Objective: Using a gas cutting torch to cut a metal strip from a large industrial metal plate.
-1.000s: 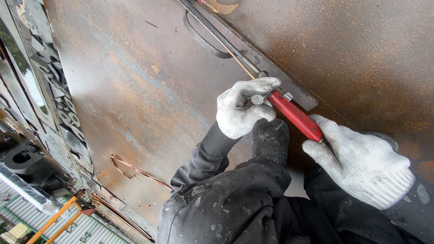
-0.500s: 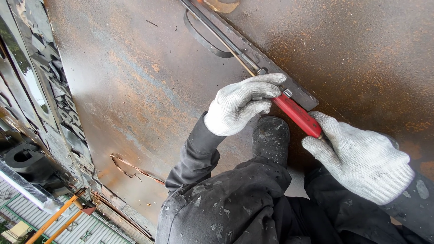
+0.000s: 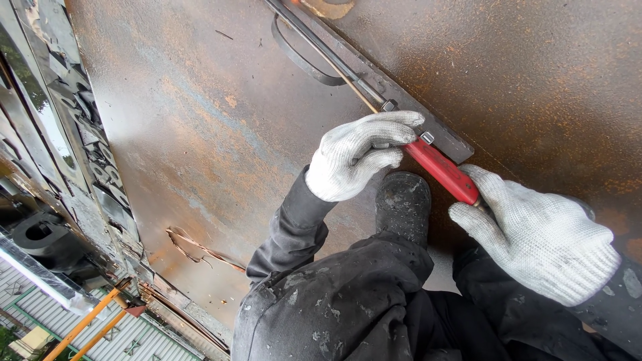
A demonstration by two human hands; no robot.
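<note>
A tool with a red handle (image 3: 443, 172) and a long thin brass-coloured rod (image 3: 348, 83) lies along a flat dark steel bar (image 3: 435, 130) on a rusty steel plate (image 3: 221, 134). My left hand (image 3: 358, 157), in a white knit glove, rests on the metal front end of the tool, its forefinger stretched over it and the other fingers curled. My right hand (image 3: 538, 237), gloved the same way, grips the rear end of the red handle. Both dark sleeves reach up from the bottom of the view.
My black boot (image 3: 401, 200) stands on the plate just below the tool, with my dark, stained trouser knees (image 3: 348, 301) beneath. A curved dark strip (image 3: 301, 60) lies near the bar. The plate's edge (image 3: 127, 227) drops off at left, with yellow railing (image 3: 87, 321) far below.
My left hand has loosened from a tight grip on the tool's front end, slid slightly left, and stretched its forefinger along it. The right hand and the tool have barely moved.
</note>
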